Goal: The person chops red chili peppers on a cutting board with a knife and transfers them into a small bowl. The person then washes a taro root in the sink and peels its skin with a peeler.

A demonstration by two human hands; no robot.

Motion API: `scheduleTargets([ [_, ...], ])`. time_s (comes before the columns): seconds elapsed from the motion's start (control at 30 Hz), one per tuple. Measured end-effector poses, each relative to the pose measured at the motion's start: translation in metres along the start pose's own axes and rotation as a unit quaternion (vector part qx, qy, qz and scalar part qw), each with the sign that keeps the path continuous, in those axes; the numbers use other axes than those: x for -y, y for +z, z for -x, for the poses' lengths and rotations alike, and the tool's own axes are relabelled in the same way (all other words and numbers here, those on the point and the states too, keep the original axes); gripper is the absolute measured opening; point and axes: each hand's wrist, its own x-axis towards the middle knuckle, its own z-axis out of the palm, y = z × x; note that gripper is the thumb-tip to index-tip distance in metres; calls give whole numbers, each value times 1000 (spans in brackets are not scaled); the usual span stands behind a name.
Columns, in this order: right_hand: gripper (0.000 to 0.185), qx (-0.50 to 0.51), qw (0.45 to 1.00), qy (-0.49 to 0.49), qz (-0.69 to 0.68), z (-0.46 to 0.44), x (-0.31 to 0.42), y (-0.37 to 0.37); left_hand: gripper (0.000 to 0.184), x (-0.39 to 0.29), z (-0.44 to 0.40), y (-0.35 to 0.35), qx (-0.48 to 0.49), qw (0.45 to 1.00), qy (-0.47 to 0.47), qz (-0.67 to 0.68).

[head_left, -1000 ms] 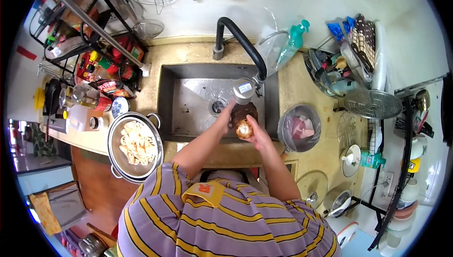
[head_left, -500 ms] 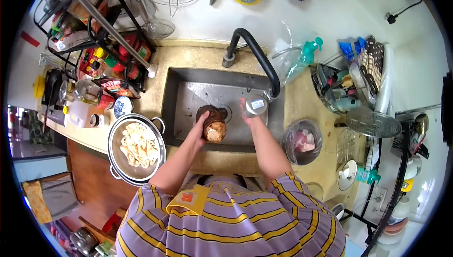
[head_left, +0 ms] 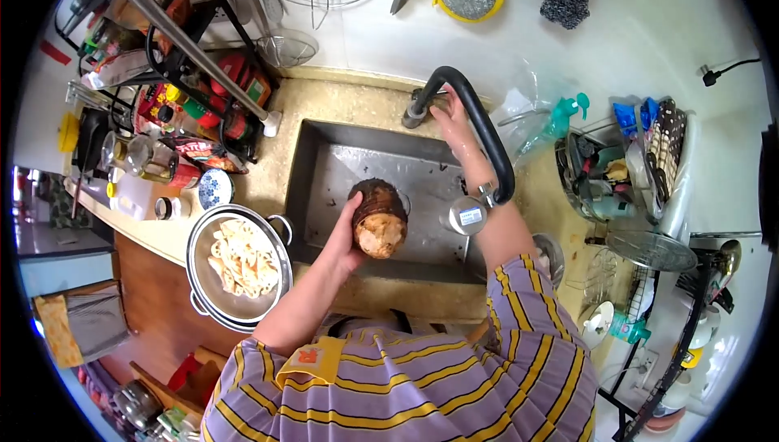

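My left hand (head_left: 349, 237) is wrapped round the side of a thick brown taro (head_left: 380, 202), with its pale cut end facing me. It is held over the grey metal sink (head_left: 324, 235). My right hand (head_left: 456, 127) reaches behind the black curved faucet (head_left: 492, 137), its fingers closed at the handle beside the faucet's base; the handle itself is mostly hidden. The round metal faucet head (head_left: 464, 216) hangs over my right forearm. Small dark bits lie on the sink floor.
A colander bowl of pale sliced pieces (head_left: 243, 263) stands left of the sink, near a small patterned dish (head_left: 215, 189) and bottles. On the right are a teal pump bottle (head_left: 564, 113), a utensil rack and a partly hidden bagged bowl (head_left: 550, 257).
My right hand has moved from beside the faucet head up to the faucet's base. My left hand still holds the taro. The view has shifted slightly.
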Motion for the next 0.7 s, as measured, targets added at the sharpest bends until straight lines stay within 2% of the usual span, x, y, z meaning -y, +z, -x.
scheduleTargets([
  [0.03,45,19,1000,-3,-21,-4,-3,-3,78,-2,-1,6,1,1000,2,-12],
  [0.1,49,49,996,-13,-71,-9,-6,-9,74,-11,2,23,6,1000,-5,13],
  [0.23,58,81,982,-169,-29,-20,-83,-31,71,-20,15,50,-2,999,-6,41],
  [0.27,60,81,983,-158,-41,-11,-91,-35,71,-20,18,55,-2,999,-7,46],
  [0.4,68,41,998,-11,-47,71,-76,-21,71,-11,18,46,2,997,-15,72],
  [0.43,63,15,1000,5,5,91,-94,-10,70,-9,17,42,1,997,-18,79],
  [0.5,57,-8,969,-15,247,159,-142,7,70,1,6,26,-14,997,-15,78],
  [0.53,56,14,917,-12,399,202,-147,16,69,6,1,19,-20,997,-13,79],
  [0.57,60,115,841,79,522,228,-101,25,68,9,1,12,-38,997,-20,63],
  [0.6,64,239,731,136,625,255,-46,34,68,13,-1,6,-39,998,-35,46],
  [0.67,62,266,743,170,590,287,-25,30,68,20,-2,-9,-43,997,-68,11],
  [0.7,59,258,782,180,538,296,-8,23,69,24,-3,-14,-32,996,-84,10],
])
